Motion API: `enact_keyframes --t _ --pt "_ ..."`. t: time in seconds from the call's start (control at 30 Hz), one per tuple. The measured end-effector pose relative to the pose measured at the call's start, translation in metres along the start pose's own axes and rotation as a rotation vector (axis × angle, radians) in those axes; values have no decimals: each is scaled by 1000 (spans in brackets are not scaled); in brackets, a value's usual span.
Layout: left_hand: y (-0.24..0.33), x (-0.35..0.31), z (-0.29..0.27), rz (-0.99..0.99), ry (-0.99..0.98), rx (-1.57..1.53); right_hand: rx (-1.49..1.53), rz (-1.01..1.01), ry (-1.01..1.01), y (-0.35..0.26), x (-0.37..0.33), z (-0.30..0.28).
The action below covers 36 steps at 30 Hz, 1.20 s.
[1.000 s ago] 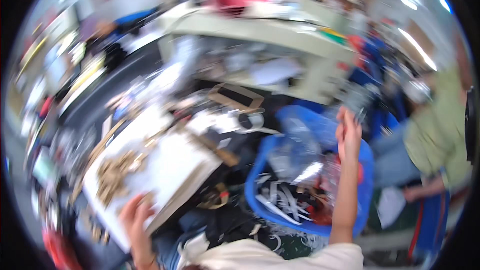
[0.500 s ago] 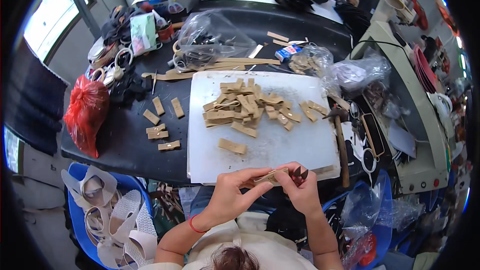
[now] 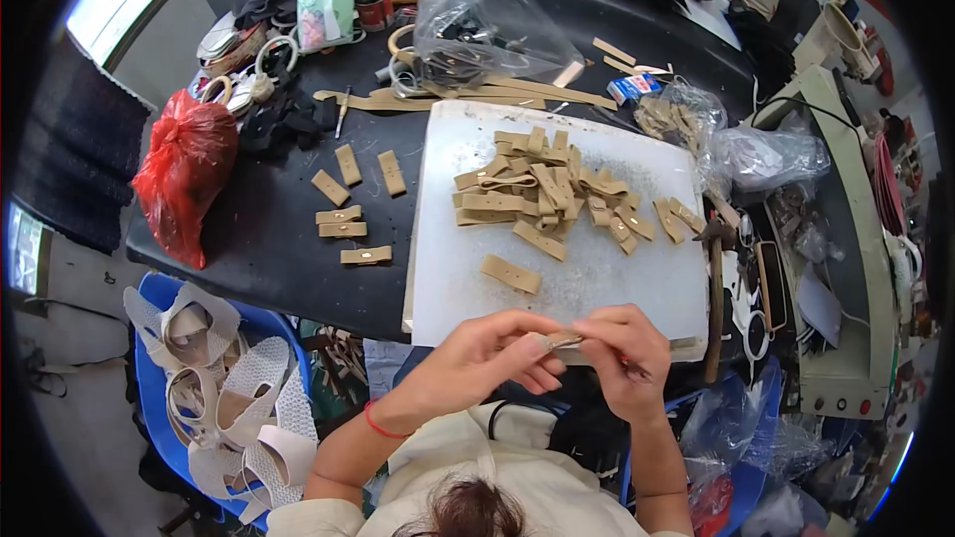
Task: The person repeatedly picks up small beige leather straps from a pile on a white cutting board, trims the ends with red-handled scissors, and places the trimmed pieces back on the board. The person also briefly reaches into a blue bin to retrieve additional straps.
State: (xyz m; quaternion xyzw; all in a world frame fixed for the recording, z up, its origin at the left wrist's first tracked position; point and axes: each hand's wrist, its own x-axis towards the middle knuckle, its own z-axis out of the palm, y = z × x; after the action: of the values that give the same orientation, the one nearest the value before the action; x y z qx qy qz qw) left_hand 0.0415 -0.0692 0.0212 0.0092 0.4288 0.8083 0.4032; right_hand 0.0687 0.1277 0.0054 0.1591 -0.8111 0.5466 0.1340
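Observation:
My left hand and my right hand meet over the near edge of a white board. Between their fingertips they pinch a small tan strap loop, seen nearly edge-on and mostly hidden by the fingers. The right hand's lower fingers are curled; whether they also hold a tool cannot be made out. Beyond the hands, a heap of similar tan strap loops covers the board's middle. One tan loop lies apart, closest to the hands. Several more loops lie left of the board, some bearing small shiny metal bits.
A hammer lies along the board's right edge, near white-handled scissors. Long tan strips and a clear plastic bag lie behind. A red bag stands left on the black table. A blue bin holds pale shoe uppers.
The strap loop has been tilted from its flat face to nearly edge-on. Dark pointed tool tips seen by the right hand no longer show. The whole view has shifted.

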Motion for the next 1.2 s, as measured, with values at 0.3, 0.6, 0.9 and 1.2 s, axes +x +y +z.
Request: enact_keyframes --t 0.3,0.6,0.9,1.2 --pt "-8 -3 -11 129 98 176 -60 20 -186 -7 8 2" --pt "-1 -14 -43 511 499 566 -176 133 -107 -12 19 9" --pt "16 -1 -125 710 1254 1503 -721 60 288 75 34 -27" --pt "-16 24 3 641 385 735 -49 518 238 12 7 -4"
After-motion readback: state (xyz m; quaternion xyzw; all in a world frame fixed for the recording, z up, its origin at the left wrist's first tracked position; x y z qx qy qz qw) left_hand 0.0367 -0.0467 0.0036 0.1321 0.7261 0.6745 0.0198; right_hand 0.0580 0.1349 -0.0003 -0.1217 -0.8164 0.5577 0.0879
